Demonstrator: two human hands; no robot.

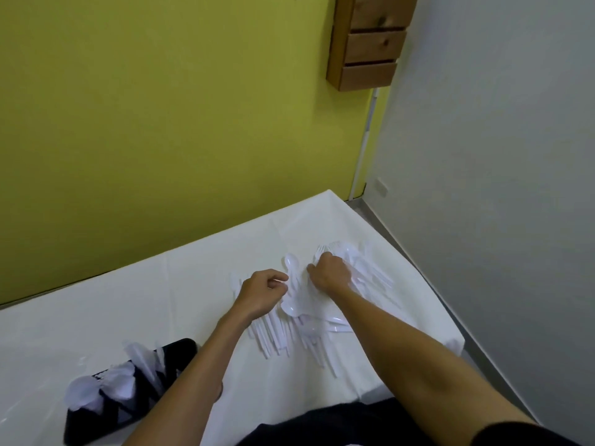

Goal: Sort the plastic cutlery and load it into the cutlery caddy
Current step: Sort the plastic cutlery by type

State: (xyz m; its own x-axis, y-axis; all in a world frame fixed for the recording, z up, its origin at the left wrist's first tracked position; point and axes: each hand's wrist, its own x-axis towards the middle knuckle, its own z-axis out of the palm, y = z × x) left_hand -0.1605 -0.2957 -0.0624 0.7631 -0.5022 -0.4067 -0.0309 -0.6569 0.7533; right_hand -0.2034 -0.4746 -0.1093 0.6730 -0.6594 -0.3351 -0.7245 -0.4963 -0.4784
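Observation:
A heap of white plastic cutlery lies spread on the white table in front of me. My right hand is closed over a bunch of forks and spoons at the far right of the heap. My left hand hovers over the heap's left side, fingers curled, and I cannot tell whether it grips a piece. A black cutlery caddy stands at the near left, with white spoons and other pieces sticking out of it.
The table sits against a yellow-green wall. Its right edge drops to a grey floor. A wooden drawer unit hangs on the wall at the top right. My dark clothing is at the table's near edge.

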